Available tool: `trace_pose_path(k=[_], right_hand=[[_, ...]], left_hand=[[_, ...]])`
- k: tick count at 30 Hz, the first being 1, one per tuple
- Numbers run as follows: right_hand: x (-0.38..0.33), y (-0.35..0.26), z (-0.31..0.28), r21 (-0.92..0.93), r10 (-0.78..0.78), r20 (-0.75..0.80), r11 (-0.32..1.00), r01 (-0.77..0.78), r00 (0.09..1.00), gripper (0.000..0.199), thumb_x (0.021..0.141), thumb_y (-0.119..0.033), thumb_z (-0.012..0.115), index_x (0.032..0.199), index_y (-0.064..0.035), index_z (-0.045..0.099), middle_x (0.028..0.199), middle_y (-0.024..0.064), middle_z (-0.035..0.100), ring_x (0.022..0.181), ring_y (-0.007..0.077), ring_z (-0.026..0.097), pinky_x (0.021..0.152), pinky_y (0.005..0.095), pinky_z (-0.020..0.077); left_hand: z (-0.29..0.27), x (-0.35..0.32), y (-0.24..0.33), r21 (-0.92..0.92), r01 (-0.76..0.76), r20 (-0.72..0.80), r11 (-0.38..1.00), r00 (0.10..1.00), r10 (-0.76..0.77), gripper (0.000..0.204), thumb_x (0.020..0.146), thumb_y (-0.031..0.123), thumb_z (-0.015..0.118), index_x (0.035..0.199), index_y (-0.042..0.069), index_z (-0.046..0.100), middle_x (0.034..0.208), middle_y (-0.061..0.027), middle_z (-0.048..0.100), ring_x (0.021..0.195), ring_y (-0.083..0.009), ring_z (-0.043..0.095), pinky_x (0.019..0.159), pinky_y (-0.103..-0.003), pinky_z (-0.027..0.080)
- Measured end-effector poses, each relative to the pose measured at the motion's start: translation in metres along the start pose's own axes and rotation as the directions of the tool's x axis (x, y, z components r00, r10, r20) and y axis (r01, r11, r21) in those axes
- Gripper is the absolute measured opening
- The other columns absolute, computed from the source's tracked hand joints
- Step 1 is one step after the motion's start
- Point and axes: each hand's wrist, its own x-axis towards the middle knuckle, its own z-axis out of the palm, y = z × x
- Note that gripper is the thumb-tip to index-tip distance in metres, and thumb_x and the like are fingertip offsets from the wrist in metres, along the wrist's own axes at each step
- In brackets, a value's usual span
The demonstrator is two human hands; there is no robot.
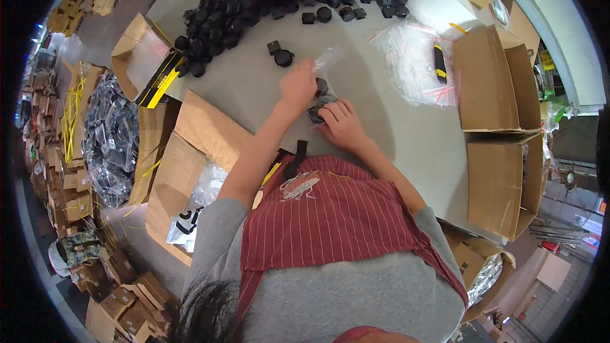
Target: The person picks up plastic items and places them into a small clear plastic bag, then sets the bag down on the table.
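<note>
Both my hands are on a small clear plastic bag (328,58) over the table, with black round parts (322,87) inside it. My left hand (298,86) is closed on the upper part of the bag, and its fingertips are partly hidden. Lower down, the fingers of my right hand (343,125) curl round the bag's bottom end. Left of the bag, a loose black part with a round body (283,58) lies beside a small square black piece (273,47). A large heap of similar black parts (254,0) covers the far side of the table.
A pile of clear zip bags (410,63) lies at the right, with a black and yellow utility knife (440,63) on it. Cardboard boxes (486,82) line the right edge. An open carton (145,57) stands left; a box of wrapped parts (111,143) is beyond.
</note>
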Motion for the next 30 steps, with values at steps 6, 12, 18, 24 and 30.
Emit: trace_pose_path(k=[6,12,18,24,30], right_hand=[[0.001,0.005,0.001,0.059,0.030,0.059,0.998,-0.034,0.998,0.037,0.070,-0.011,0.070,0.105,-0.0076,0.058,0.097,0.0103,0.058,0.093,0.0290,0.058,0.090,0.0413,0.0436],[0.002,0.008,-0.003,0.052,0.016,0.063,0.998,-0.019,0.998,0.039,0.068,-0.007,0.068,0.106,-0.0062,0.057,0.098,0.0105,0.059,0.094,0.0303,0.059,0.092,0.0425,0.0441],[0.010,0.005,0.004,-0.033,-0.037,0.047,0.999,0.039,0.998,0.037,0.067,-0.008,0.067,0.103,-0.0056,0.058,0.090,0.0095,0.060,0.085,0.0274,0.060,0.081,0.0391,0.0455],[0.015,0.007,0.027,-0.170,0.135,0.117,0.979,-0.114,0.984,0.033,0.068,-0.008,0.069,0.099,-0.0077,0.058,0.094,0.0105,0.060,0.091,0.0278,0.060,0.081,0.0384,0.0450],[0.031,-0.005,-0.038,0.166,0.321,0.036,0.932,-0.322,0.947,0.033,0.067,0.005,0.065,0.096,-0.0079,0.059,0.112,0.0114,0.055,0.103,0.0281,0.056,0.090,0.0384,0.0434]], left_hand=[[-0.053,-0.077,-0.006,-0.010,0.130,0.051,0.991,0.990,-0.129,0.024,0.086,0.020,0.063,0.106,0.009,0.057,0.088,-0.0122,0.067,0.075,-0.0365,0.066,0.067,-0.049,0.052],[-0.055,-0.126,0.008,-0.047,-0.037,0.095,0.998,0.995,0.042,0.034,0.078,0.029,0.073,0.100,0.009,0.058,0.075,-0.0100,0.065,0.066,-0.0314,0.065,0.057,-0.042,0.052],[-0.045,-0.125,0.012,0.050,-0.111,0.043,0.993,0.993,0.108,0.034,0.076,0.027,0.073,0.102,0.009,0.059,0.072,-0.0087,0.063,0.062,-0.0291,0.063,0.054,-0.040,0.051],[-0.050,-0.130,0.025,-0.132,-0.208,0.017,0.969,0.977,0.212,0.030,0.078,0.024,0.070,0.104,0.012,0.062,0.071,-0.0096,0.063,0.060,-0.0292,0.063,0.051,-0.043,0.049],[-0.096,-0.104,0.030,-0.106,0.108,-0.095,0.988,0.988,-0.118,0.015,0.077,0.020,0.067,0.088,0.010,0.066,0.065,-0.0112,0.061,0.055,-0.0324,0.061,0.050,-0.045,0.048]])
